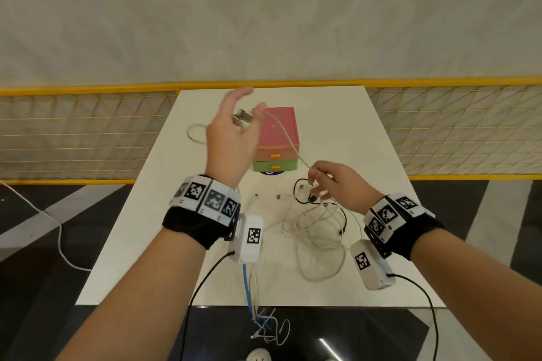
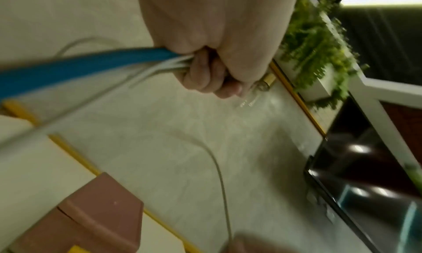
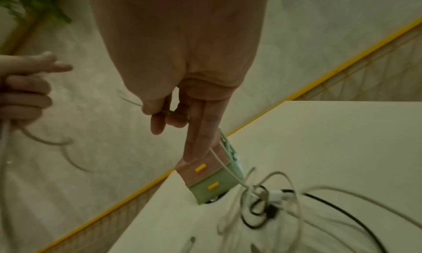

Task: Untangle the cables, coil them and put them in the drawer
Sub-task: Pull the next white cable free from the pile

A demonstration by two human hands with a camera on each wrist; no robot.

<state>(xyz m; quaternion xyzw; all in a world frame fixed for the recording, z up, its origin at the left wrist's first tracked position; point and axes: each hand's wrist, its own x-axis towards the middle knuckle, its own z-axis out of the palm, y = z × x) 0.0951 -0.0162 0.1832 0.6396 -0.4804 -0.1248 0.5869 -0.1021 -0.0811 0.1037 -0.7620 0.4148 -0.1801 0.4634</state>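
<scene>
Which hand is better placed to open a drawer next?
Probably the right hand. It hovers close to the drawer box front, pinching only one white cable. The left hand is raised high, gripping a bundle of cables.

A table [image 1: 337,114] is set before a mesh fence [image 1: 88,132]. A drawer unit [image 1: 277,138] is placed at its middle, toward the far side. A tangle of cables [image 1: 316,226] is spread on the table nearer than the unit, slightly right.
</scene>
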